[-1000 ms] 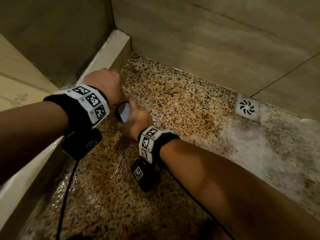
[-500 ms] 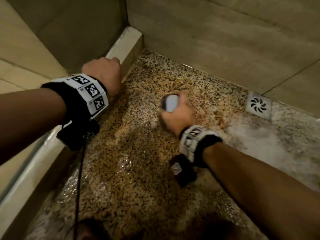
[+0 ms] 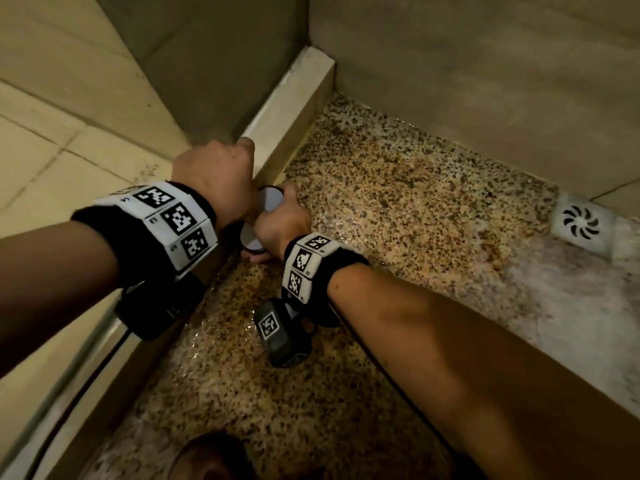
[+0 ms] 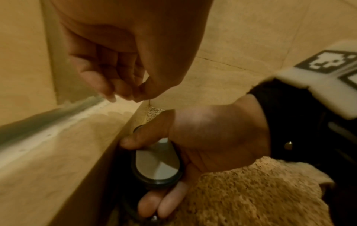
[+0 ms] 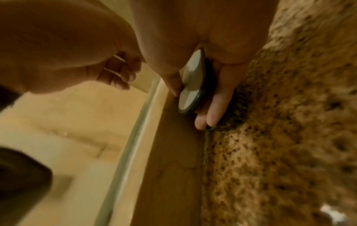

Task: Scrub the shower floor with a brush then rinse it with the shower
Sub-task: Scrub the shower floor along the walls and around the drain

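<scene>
A person's right hand [image 3: 282, 225] grips one scrub brush [image 4: 156, 162] against the speckled shower floor [image 3: 398, 220], hard up against the raised curb [image 3: 294, 109], fingers and thumb wrapped around the brush's black-rimmed body with its pale oval top. In the right-wrist view the dark bristles [image 5: 238, 107] press onto the wet stone right beside the curb's inner face, two fingertips [image 5: 210, 117] showing under the pale cap.

The left hand [image 3: 216, 174] sits on top of the curb just above the brush, fingers curled loosely inward and holding nothing, their tips touching the curb's upper surface in the left-wrist view. It overlaps much of the brush from the head camera, so only slivers of the pale top show there.

Around the curb: one square white drain cover [image 3: 581, 223] with a swirl pattern stands well away from it, set at the foot of the far wall [image 3: 485, 81]. A patch of whitish foam [image 3: 571, 306] spreads across the floor near the drain. Beige tiles [image 3: 52, 109] lie beyond the curb, outside the shower. Each of the two wrists wears one black band with white coded markers [image 3: 173, 216], and a black camera unit hangs under each; one black cable [image 3: 90, 386] trails along the curb from the left wrist.
</scene>
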A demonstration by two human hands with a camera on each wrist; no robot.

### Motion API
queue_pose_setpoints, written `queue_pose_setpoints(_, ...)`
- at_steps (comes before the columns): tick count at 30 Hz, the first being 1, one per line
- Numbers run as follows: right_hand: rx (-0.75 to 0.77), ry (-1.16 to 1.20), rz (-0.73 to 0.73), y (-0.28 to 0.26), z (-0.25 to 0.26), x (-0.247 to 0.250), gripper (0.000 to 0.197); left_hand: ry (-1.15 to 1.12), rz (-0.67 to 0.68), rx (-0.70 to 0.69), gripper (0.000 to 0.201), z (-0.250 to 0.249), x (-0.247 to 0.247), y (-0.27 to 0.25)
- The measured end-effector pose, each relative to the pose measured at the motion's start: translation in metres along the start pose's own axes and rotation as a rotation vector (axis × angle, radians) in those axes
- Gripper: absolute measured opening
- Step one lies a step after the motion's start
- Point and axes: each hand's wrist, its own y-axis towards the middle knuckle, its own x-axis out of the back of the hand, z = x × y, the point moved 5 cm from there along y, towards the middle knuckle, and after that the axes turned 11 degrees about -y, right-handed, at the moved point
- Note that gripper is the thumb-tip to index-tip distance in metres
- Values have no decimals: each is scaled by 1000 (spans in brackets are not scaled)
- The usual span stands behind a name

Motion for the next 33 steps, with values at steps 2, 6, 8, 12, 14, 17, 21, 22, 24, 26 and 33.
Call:
queue_pose_setpoints(2,19,9,19,3,1,-3,59,-6,-3,-6,25,-2,0,3)
queue_pose_setpoints(6,16,-44,-50,-4,-11,16,66,-8,-22,-49,27,-15,2,12)
queue_pose_setpoints(8,-36,-45,-59,-8,-43,47,70,-8,-19,-90,30,-29,1,17)
queue_pose_setpoints(12,-198,-23,-169,-35,-133,146,79,-12,55,-195,33,-85,-13,17)
queue_pose_setpoints(14,-282,-103,-321,-59,-181,197,79,9,115,-291,29,-120,-24,10)
queue_pose_setpoints(17,-410,28,-432,-93,-224,248,54,67,156,-408,18,-156,-35,2)
queue_pose_setpoints(21,-304,88,-402,-93,-186,220,51,118,112,-457,21,-169,-29,-1)
queue_pose_setpoints(22,-205,56,-368,-87,-166,199,56,134,98,-457,26,-166,-28,0)
queue_pose_setpoints(24,-31,-23,-171,-84,-127,145,65,147,89,-445,34,-156,-30,2)
queue_pose_setpoints(26,119,-242,49,-94,-105,99,56,203,117,-425,38,-148,-35,3)
queue_pose_setpoints(33,-141,-150,-213,-98,-215,214,56,277,210,-439,15,-169,-43,-3)
